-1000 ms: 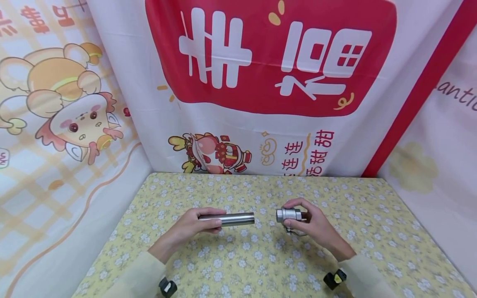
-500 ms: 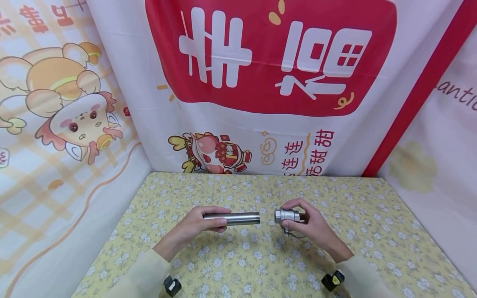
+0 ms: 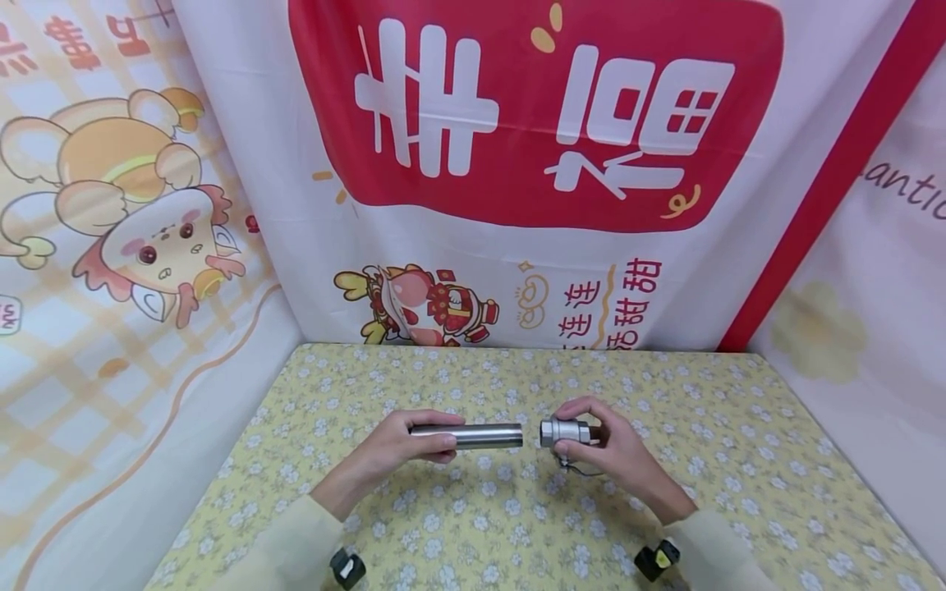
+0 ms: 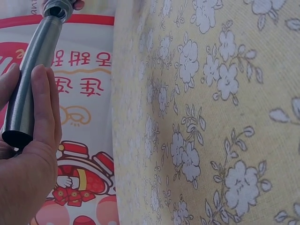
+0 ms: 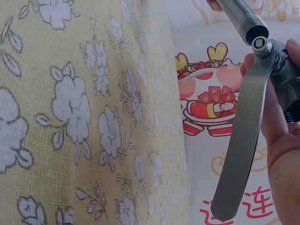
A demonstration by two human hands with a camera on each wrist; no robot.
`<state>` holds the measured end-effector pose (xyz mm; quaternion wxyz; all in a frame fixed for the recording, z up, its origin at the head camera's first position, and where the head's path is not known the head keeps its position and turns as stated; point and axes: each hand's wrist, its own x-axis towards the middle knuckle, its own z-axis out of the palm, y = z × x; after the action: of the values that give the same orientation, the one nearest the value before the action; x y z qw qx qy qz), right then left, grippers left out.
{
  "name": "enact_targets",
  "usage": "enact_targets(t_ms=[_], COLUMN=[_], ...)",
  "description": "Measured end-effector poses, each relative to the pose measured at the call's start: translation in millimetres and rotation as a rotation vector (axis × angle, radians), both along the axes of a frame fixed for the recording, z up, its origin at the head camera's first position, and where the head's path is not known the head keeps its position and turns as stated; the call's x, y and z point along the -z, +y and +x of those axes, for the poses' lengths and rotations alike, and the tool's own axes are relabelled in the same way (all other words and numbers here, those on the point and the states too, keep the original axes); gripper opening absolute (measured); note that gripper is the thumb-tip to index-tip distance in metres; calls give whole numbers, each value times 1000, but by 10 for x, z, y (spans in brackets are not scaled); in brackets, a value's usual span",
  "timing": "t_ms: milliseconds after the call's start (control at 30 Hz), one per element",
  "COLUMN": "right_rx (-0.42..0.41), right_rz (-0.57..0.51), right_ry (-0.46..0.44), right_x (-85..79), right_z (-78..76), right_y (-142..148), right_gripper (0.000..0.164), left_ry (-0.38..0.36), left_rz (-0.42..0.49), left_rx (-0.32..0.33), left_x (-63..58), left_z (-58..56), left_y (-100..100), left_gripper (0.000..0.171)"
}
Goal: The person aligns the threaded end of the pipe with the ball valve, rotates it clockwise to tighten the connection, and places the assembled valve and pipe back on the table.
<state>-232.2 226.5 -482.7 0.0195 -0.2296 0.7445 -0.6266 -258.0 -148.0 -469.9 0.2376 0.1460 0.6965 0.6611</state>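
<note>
My left hand (image 3: 414, 443) grips a straight steel pipe (image 3: 488, 436) by its left part, thumb on the near side. The pipe lies level in the air, and its right end carries a screw thread, plain in the right wrist view. My right hand (image 3: 602, 431) holds a ball valve (image 3: 564, 432) between thumb and fingers. Its open hexagonal end faces the threaded end, with a narrow gap between them in the head view. A long flat lever handle (image 5: 241, 140) hangs from the valve, fixed by a nut (image 5: 260, 45).
Under both hands spreads a yellow flowered tablecloth (image 3: 473, 525). A printed white and red curtain (image 3: 532, 238) stands at the table's back edge, with more printed cloth (image 3: 148, 394) along the left side. Each wrist wears a small black camera (image 3: 656, 560).
The left hand has moved right with the pipe, and the right hand slightly left with the valve. The gap between the two parts has narrowed.
</note>
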Motion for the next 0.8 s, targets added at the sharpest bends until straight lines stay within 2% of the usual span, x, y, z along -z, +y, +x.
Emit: enact_targets(t_ms=[400,800], right_rx=[6,6], right_rz=[1,8], right_ry=[-4,14], right_x=[8,43], right_z=[31,41], right_y=[-52,-122], right_gripper=[33,31], left_ry=[-23,-21], left_rz=[17,28], left_rx=[5,15], left_x=[6,21], left_z=[13,24], left_y=[44,62], left_gripper=[53,59])
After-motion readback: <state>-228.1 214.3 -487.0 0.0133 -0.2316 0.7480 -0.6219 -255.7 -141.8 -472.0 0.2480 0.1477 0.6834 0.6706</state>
